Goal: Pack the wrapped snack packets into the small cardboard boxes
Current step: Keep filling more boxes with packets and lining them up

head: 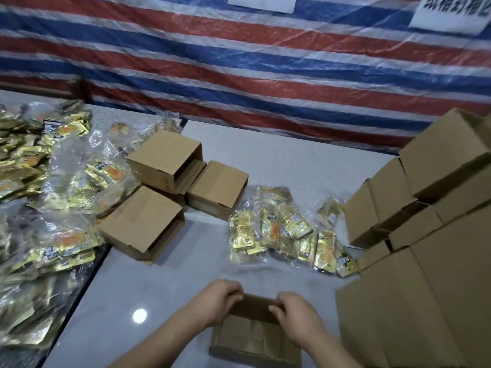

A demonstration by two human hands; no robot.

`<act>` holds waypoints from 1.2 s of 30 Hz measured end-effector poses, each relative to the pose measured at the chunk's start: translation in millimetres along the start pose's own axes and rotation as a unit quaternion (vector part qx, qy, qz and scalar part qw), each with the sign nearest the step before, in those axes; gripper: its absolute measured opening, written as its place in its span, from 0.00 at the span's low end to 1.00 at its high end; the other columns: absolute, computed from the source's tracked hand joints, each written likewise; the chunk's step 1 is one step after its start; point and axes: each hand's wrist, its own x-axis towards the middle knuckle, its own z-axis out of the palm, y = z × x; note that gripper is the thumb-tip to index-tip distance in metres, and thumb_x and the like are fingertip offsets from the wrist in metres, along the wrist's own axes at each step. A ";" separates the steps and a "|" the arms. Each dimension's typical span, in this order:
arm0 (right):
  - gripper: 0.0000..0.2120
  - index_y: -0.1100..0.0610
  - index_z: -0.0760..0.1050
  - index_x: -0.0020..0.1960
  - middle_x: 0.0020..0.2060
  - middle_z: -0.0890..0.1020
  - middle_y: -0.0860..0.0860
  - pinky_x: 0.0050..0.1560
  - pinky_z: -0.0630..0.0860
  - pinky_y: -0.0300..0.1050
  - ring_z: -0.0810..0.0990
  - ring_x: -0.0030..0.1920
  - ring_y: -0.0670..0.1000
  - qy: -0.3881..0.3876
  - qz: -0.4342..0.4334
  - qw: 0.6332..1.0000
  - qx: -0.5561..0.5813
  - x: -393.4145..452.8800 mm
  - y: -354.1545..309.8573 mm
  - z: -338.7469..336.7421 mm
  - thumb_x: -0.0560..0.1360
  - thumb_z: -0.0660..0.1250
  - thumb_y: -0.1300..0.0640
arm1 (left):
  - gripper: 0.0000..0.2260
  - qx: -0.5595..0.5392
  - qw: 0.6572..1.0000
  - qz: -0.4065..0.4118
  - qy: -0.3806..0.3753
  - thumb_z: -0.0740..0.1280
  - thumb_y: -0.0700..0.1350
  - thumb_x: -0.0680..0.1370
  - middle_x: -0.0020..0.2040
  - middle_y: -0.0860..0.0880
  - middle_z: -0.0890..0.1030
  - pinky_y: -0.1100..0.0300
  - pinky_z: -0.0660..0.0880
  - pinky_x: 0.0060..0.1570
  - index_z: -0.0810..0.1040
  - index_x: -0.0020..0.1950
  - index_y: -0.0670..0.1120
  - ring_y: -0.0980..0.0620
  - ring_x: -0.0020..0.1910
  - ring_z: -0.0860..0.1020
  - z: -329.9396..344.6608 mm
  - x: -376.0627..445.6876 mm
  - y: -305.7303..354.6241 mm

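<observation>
Nearest the camera, a small open cardboard box (pixel 255 338) sits on the pale grey worktop (pixel 148 285), its flaps standing up and its inside showing only brown card. The left hand (pixel 216 298) curls its fingers over the far flap at the box's left corner, thumb on the near side, gripping the card. The right hand (pixel 297 316) does the same at the right corner, fingers hooked over the flap's edge. Both forearms reach in from the bottom edge.

Just right of the box rises a wall of closed boxes (pixel 414 301), stacked in several tiers that climb toward the upper right.

Beyond the hands, in the middle of the worktop, lies a cluster of gold snack packets (pixel 289 232) in clear wrapping, touching the foot of the box stack on its right side. None of these packets is inside the held box.

To the left and a little farther back, three empty boxes (pixel 170 192) lie tipped on their sides, open ends facing right, piled against each other. Left of them a large heap of wrapped gold packets (pixel 53 197) spreads across the darker surface and over the worktop's left edge, running toward the near left corner.

At the back hangs a red, white and blue striped tarpaulin (pixel 239 62), with two white paper signs (pixel 451 14) fixed near its top; their writing is cut off and blurred.
</observation>
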 end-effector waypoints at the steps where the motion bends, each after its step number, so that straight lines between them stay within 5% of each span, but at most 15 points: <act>1: 0.10 0.49 0.69 0.44 0.45 0.76 0.47 0.48 0.72 0.46 0.77 0.49 0.50 0.006 0.005 1.000 0.004 -1.7 2.5 1.9 0.80 0.62 0.45 | 0.09 0.000 1.000 0.008 -0.006 0.63 0.48 0.83 0.53 0.48 0.83 0.67 0.68 0.49 0.81 0.55 0.47 0.51 0.53 0.79 2.3 2.1 -2.0; 5: 0.12 0.47 0.70 0.45 0.45 0.77 0.46 0.47 0.75 0.45 0.77 0.47 0.48 -0.011 0.009 1.000 -0.008 -3.7 3.2 2.5 0.77 0.62 0.39 | 0.10 -0.021 0.999 0.000 -0.039 0.62 0.54 0.82 0.54 0.52 0.82 0.65 0.72 0.53 0.79 0.57 0.51 0.56 0.52 0.78 1.8 4.6 -13.9; 7: 0.19 0.47 0.73 0.47 0.46 0.78 0.45 0.44 0.74 0.43 0.77 0.46 0.46 -0.026 0.022 0.999 0.006 -6.1 -0.3 0.6 0.72 0.61 0.31 | 0.12 -0.068 0.997 -0.047 0.005 0.60 0.57 0.83 0.51 0.55 0.82 0.57 0.75 0.57 0.79 0.54 0.53 0.60 0.49 0.78 -3.2 9.7 -17.1; 12: 0.27 0.48 0.75 0.61 0.58 0.78 0.44 0.55 0.73 0.45 0.77 0.58 0.47 0.041 0.064 0.994 0.079 -4.6 0.5 -12.4 0.76 0.53 0.30 | 0.25 -0.050 0.965 -0.190 0.174 0.62 0.57 0.81 0.67 0.42 0.76 0.53 0.72 0.61 0.69 0.72 0.42 0.43 0.64 0.76 -29.4 84.9 -11.3; 17: 0.17 0.46 0.74 0.44 0.43 0.78 0.44 0.51 0.75 0.47 0.77 0.46 0.46 0.108 0.096 0.971 0.191 -3.0 9.8 -30.6 0.80 0.54 0.37 | 0.46 -0.073 0.943 -0.310 0.098 0.70 0.58 0.75 0.72 0.38 0.69 0.47 0.74 0.64 0.48 0.80 0.39 0.37 0.68 0.72 -24.4 168.2 -7.1; 19: 0.17 0.44 0.71 0.37 0.34 0.75 0.44 0.43 0.72 0.45 0.74 0.37 0.43 0.137 0.103 0.954 0.245 -3.7 14.2 -35.5 0.80 0.56 0.38 | 0.47 -0.048 0.947 -0.311 0.065 0.69 0.57 0.75 0.72 0.36 0.67 0.47 0.73 0.66 0.46 0.80 0.38 0.36 0.68 0.71 -9.5 188.1 -14.7; 24: 0.19 0.49 0.69 0.35 0.31 0.75 0.42 0.38 0.69 0.43 0.72 0.33 0.41 0.158 0.116 0.937 0.288 4.8 32.9 -37.9 0.81 0.57 0.42 | 0.52 0.023 0.947 -0.310 0.074 0.69 0.65 0.74 0.75 0.34 0.64 0.48 0.69 0.70 0.45 0.79 0.33 0.37 0.73 0.66 14.1 213.9 -32.1; 29: 0.19 0.56 0.75 0.41 0.37 0.80 0.51 0.44 0.73 0.46 0.79 0.40 0.46 0.141 0.151 0.920 0.334 12.3 42.4 -26.8 0.82 0.57 0.45 | 0.42 -0.118 0.947 -0.299 0.020 0.77 0.51 0.73 0.69 0.40 0.72 0.57 0.77 0.50 0.55 0.76 0.42 0.41 0.63 0.76 10.9 185.9 -39.3; 32: 0.19 0.59 0.78 0.47 0.43 0.82 0.56 0.51 0.76 0.47 0.81 0.46 0.52 0.118 0.164 0.911 0.359 20.3 31.7 -23.1 0.83 0.57 0.46 | 0.35 -0.186 0.945 -0.270 -0.015 0.75 0.49 0.75 0.56 0.43 0.79 0.63 0.77 0.34 0.58 0.73 0.43 0.49 0.45 0.81 -0.1 152.9 -52.5; 36: 0.15 0.54 0.79 0.49 0.44 0.83 0.51 0.49 0.77 0.46 0.81 0.48 0.49 0.108 0.148 0.910 0.373 35.0 1.4 -34.0 0.82 0.59 0.45 | 0.24 -0.284 0.926 -0.249 0.001 0.70 0.52 0.78 0.48 0.45 0.81 0.59 0.75 0.31 0.63 0.69 0.50 0.52 0.36 0.79 -30.9 106.7 -43.1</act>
